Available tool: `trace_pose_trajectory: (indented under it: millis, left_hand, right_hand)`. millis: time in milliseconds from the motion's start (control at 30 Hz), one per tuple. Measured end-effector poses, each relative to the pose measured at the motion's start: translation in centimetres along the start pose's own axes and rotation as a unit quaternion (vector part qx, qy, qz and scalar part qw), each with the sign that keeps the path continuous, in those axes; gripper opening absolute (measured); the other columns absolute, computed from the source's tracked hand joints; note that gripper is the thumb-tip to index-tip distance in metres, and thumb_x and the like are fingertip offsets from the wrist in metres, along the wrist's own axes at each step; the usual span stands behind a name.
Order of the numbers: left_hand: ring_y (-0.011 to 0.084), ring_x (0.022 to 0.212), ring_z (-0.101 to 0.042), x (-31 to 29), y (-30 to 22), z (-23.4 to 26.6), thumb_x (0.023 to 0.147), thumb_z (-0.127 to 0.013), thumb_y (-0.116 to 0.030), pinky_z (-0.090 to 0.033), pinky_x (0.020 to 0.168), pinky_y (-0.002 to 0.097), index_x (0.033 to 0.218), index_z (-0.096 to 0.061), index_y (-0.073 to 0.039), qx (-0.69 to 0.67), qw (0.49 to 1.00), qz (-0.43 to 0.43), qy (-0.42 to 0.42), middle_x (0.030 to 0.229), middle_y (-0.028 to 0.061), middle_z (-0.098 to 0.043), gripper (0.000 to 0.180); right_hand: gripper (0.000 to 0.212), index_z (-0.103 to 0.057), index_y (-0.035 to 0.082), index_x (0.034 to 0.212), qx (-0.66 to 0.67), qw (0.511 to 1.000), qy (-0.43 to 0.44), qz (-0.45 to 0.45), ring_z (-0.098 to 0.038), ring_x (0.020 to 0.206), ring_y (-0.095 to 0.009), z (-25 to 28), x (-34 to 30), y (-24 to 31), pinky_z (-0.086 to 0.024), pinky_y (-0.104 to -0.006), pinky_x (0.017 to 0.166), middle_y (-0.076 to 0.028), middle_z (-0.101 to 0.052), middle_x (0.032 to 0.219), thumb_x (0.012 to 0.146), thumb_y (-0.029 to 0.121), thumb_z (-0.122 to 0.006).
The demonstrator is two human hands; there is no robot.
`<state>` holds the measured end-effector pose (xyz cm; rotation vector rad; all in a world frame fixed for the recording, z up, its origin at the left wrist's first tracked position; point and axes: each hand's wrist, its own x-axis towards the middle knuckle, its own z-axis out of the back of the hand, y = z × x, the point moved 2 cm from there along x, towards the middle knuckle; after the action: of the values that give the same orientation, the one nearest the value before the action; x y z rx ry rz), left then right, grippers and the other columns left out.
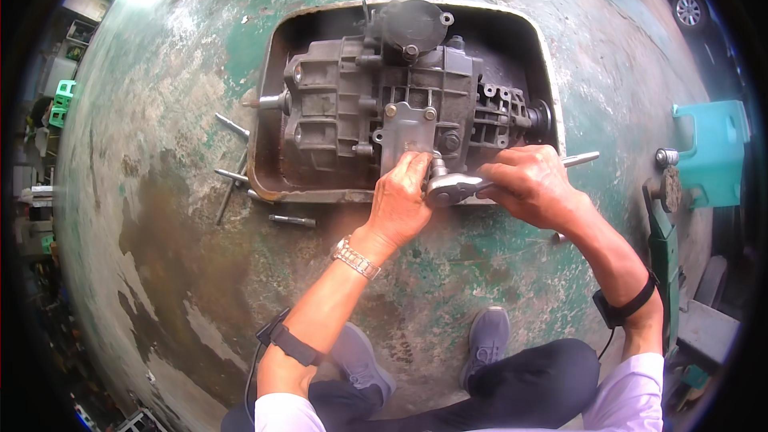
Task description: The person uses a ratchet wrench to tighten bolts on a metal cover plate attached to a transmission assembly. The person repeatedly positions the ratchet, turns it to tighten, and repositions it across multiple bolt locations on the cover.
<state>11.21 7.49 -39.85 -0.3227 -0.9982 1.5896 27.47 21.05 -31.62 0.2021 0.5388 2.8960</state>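
Observation:
A grey metal gearbox lies in a deep metal tray on the floor. A flat cover plate is on the gearbox's near side, with bolt heads at its far corners. My right hand is closed around the handle of a ratchet wrench. Its socket end points at the plate's near right corner; the bolt there is hidden. My left hand rests at the plate's near edge beside the socket, fingers bent together. Whether those fingers pinch anything is hidden.
Several metal tool bars and a short extension piece lie left of the tray. At right stand a turquoise plastic stool and a green floor jack. A car wheel shows at far right.

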Motion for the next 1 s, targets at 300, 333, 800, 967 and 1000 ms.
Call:
trace_pose_trajectory:
  millis: [300,333,800,967,1000]
  left_hand:
    - [0.0364,0.086,-0.068,-0.3,0.4,-0.6,0.075,-0.075,-0.010,-0.056,0.074,0.0412,0.108,-0.063,0.002,-0.002,0.999,0.018,-0.050,0.099,0.0181,-0.067,0.036]
    - [0.0378,0.084,-0.068,-0.2,0.4,-0.7,0.073,-0.073,-0.005,-0.056,0.072,0.0422,0.107,-0.063,0.003,-0.007,0.998,0.012,-0.063,0.099,0.0188,-0.067,0.036]
    - [0.0376,0.071,-0.064,0.3,0.8,-2.0,0.071,-0.065,0.005,-0.052,0.062,0.0428,0.094,-0.062,-0.003,0.008,0.993,0.026,-0.113,0.084,0.0154,-0.062,0.024]
    - [0.0344,0.079,-0.068,0.5,1.1,-1.8,0.075,-0.073,-0.002,-0.055,0.067,0.0379,0.100,-0.066,-0.002,0.031,0.996,0.038,-0.073,0.090,0.0151,-0.067,0.027]
    - [0.0345,0.080,-0.068,0.6,1.2,-1.7,0.075,-0.073,-0.003,-0.055,0.067,0.0379,0.100,-0.066,-0.002,0.033,0.997,0.044,-0.061,0.090,0.0152,-0.067,0.026]
  right_hand:
    - [0.019,-0.069,0.007,0.086,-0.012,0.996,0.088,-0.001,-0.061,0.064,-0.032,1.7,3.4,-0.5,-0.047,-0.0434,0.057,-0.009,-0.058,0.068,0.071,0.016,-0.078]
    - [0.019,-0.070,0.006,0.086,-0.011,0.995,0.097,-0.006,-0.062,0.065,-0.033,2.0,3.8,-0.6,-0.048,-0.0434,0.059,-0.009,-0.059,0.068,0.071,0.016,-0.078]
    - [0.029,-0.072,0.000,0.097,0.118,0.991,0.036,-0.046,-0.063,0.066,-0.033,-0.3,2.3,-2.1,-0.049,-0.0408,0.060,-0.015,-0.063,0.074,0.071,0.009,-0.079]
    - [0.021,-0.070,-0.001,0.098,0.315,0.918,0.021,-0.241,-0.064,0.066,-0.019,-4.0,-1.1,-0.4,-0.050,-0.0363,0.063,-0.017,-0.067,0.078,0.085,0.014,-0.075]
    - [0.023,-0.068,-0.002,0.102,0.340,0.907,-0.003,-0.248,-0.058,0.068,-0.013,-5.1,-1.4,0.2,-0.049,-0.0338,0.063,-0.015,-0.067,0.078,0.089,0.016,-0.073]
